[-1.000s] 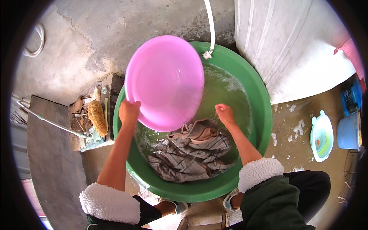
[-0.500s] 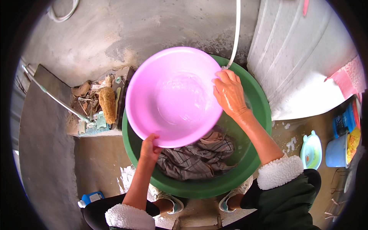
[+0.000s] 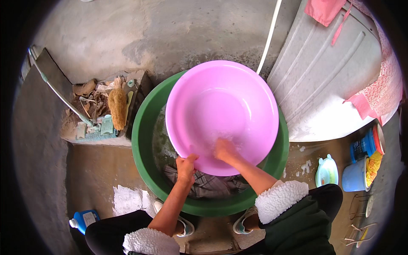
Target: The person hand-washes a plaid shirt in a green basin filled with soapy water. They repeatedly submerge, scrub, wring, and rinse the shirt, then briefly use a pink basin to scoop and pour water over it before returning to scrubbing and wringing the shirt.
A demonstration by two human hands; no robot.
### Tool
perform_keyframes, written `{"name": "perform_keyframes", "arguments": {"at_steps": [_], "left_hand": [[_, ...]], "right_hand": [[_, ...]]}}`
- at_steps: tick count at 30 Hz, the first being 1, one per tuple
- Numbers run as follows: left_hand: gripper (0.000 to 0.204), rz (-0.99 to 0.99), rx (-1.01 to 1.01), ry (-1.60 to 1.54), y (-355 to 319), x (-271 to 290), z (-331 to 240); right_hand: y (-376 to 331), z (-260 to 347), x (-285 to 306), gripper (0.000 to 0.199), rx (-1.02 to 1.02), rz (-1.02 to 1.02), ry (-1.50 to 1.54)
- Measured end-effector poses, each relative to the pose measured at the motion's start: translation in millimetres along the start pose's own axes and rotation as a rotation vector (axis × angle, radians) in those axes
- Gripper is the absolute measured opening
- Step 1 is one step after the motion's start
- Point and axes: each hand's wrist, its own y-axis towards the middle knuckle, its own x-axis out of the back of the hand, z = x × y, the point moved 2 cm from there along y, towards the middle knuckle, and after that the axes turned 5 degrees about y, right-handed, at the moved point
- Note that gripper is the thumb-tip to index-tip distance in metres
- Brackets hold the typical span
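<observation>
A pink plastic basin (image 3: 216, 110) is tilted over a large green tub (image 3: 146, 127). At its near left rim, my left hand (image 3: 185, 168) is closed with the thumb over the edge. My right hand (image 3: 225, 149) reaches inside, against the lower part of the basin's inner surface; its fingers are smeared by motion and partly lost in a wet patch. Beneath the basin, dark plaid cloth (image 3: 204, 186) lies in the tub's water, mostly covered from above.
A white hose (image 3: 269, 36) comes down behind the tub. At left, a ledge holds a brown loofah (image 3: 117, 106) and a mop (image 3: 63, 95). A blue bottle (image 3: 85, 220) stands at lower left. To the right are a light-blue small basin (image 3: 327, 172) and a blue bucket (image 3: 355, 175).
The pink basin has shifted right and slightly nearer. My right hand has left its right rim and moved down inside it. My left hand still grips the near rim.
</observation>
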Motion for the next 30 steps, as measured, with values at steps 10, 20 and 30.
{"name": "perform_keyframes", "arguments": {"at_steps": [10, 20, 30], "left_hand": [[0.006, 0.177, 0.139, 0.000, -36, -25, -20], [0.012, 0.178, 0.133, 0.230, -36, -21, -27], [0.011, 0.278, 0.194, 0.291, -32, -26, -33]], "right_hand": [[36, -96, 80, 0.057, -0.332, -0.284, -0.189], [3, -31, -1, 0.060, 0.854, -0.159, -0.166], [-10, -6, 54, 0.083, 0.490, -0.298, 0.088]]}}
